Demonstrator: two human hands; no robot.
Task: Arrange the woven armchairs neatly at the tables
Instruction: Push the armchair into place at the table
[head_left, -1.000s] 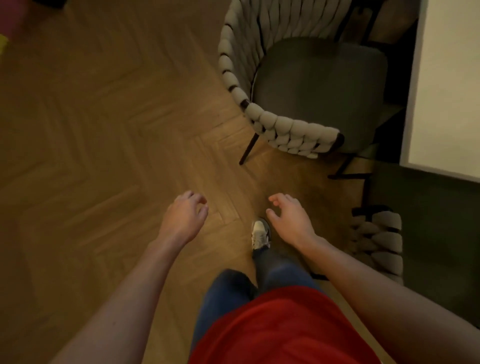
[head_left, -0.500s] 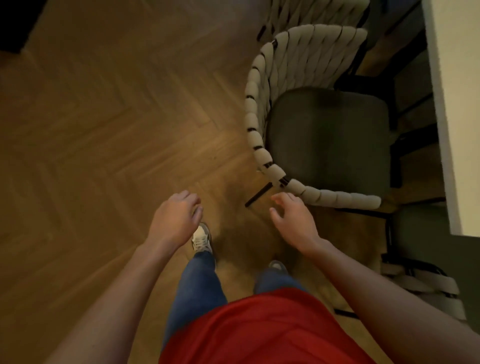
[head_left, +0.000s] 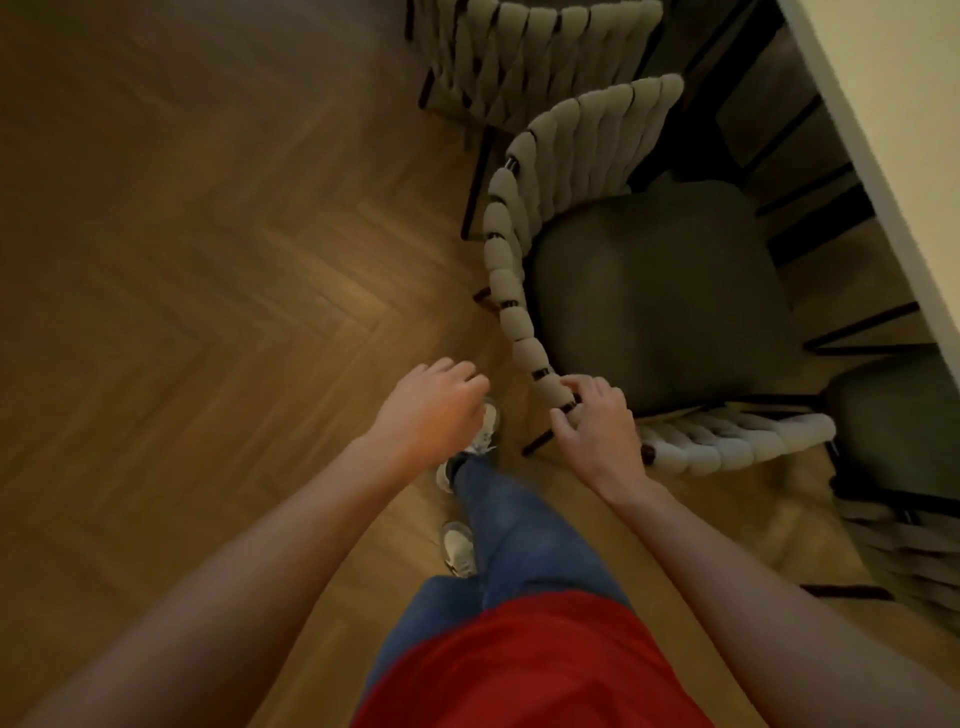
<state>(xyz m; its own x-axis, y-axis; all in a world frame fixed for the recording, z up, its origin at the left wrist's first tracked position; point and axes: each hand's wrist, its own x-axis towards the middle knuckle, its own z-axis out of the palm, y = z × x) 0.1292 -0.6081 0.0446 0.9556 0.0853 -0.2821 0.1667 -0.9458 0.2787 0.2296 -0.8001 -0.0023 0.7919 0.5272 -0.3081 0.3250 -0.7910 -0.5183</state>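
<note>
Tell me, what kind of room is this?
Probably a dining room or café. Several matching woven armchairs stand pulled up along a long pale table, on a wooden herringbone floor. The right hand grips one armchair's rim; the left hand holds nothing.

Cream woven armchair (head_left: 524, 291), herringbone floor (head_left: 208, 260)

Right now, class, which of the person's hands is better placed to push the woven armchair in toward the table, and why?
The right hand. Its fingers already curl round the woven armchair at its padded rim, on the side away from the table. The left hand hangs over bare floor, touching nothing.
</note>
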